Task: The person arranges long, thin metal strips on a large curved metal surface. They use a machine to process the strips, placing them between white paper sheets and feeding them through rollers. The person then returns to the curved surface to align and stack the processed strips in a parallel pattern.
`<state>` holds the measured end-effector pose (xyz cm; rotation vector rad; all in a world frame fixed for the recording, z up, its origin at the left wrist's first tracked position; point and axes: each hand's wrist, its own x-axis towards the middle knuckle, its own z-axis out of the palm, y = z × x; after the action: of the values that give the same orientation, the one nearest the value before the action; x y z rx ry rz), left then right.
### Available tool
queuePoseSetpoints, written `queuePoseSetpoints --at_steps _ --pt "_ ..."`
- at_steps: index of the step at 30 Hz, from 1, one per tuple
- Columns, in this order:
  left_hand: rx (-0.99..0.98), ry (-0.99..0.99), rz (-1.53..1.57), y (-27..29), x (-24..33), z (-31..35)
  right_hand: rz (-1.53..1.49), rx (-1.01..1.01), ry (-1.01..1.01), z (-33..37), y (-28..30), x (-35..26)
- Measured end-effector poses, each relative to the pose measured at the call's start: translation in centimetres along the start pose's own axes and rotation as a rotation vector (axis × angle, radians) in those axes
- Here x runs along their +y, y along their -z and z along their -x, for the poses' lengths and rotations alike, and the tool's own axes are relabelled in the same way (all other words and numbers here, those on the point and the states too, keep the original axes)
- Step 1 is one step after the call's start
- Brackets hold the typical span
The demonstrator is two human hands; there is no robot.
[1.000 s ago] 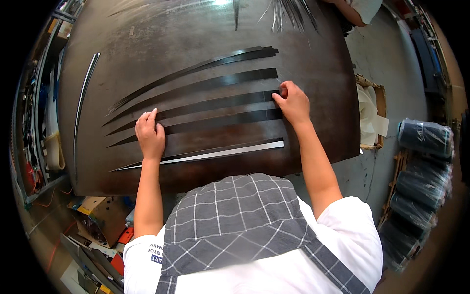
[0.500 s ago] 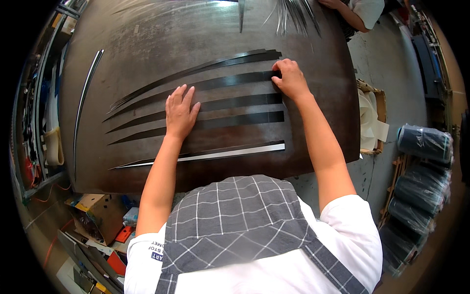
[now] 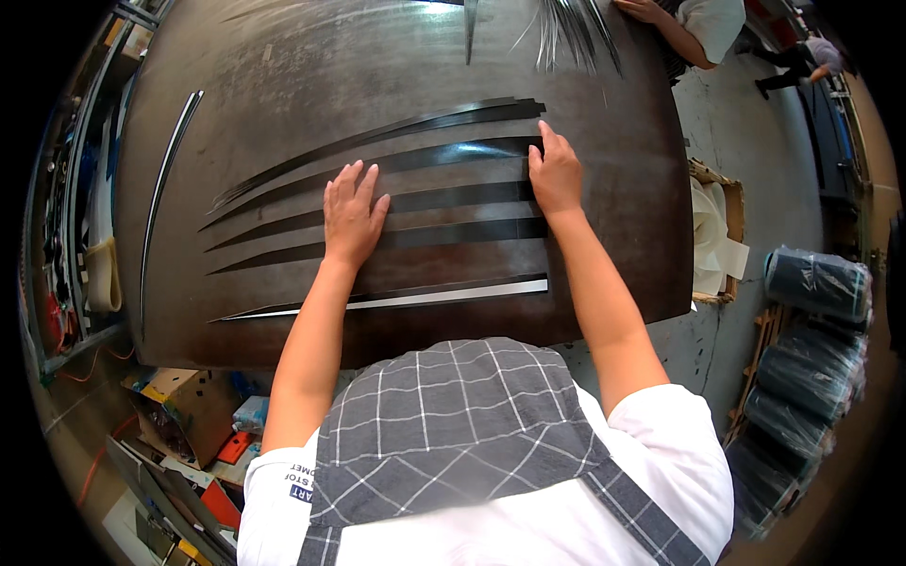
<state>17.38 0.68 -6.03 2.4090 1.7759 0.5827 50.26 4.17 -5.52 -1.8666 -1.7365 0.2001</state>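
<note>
L grip (image 3: 353, 215) on blk strips (image 3: 460, 196), R (image 3: 557, 176) at ends (image 3: 534, 227).

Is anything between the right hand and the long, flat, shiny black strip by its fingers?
Nothing visible stands between the bare right hand and that long, flat, shiny black strip: the fingers are at its right end.
</note>
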Motion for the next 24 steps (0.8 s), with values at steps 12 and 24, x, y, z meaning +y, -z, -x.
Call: queuePoseSetpoints --at_steps 12,24 --pt "-0.007 -0.013 -0.004 0.0 0.3 -0.4 -0.066 0.128 -0.104 2.3 -1.9 -3.7" --pt "0.002 0.015 -0.036 -0.7 0.8 1.0 -0.152 0.187 -0.234 1.2 -2.2 -1.8"
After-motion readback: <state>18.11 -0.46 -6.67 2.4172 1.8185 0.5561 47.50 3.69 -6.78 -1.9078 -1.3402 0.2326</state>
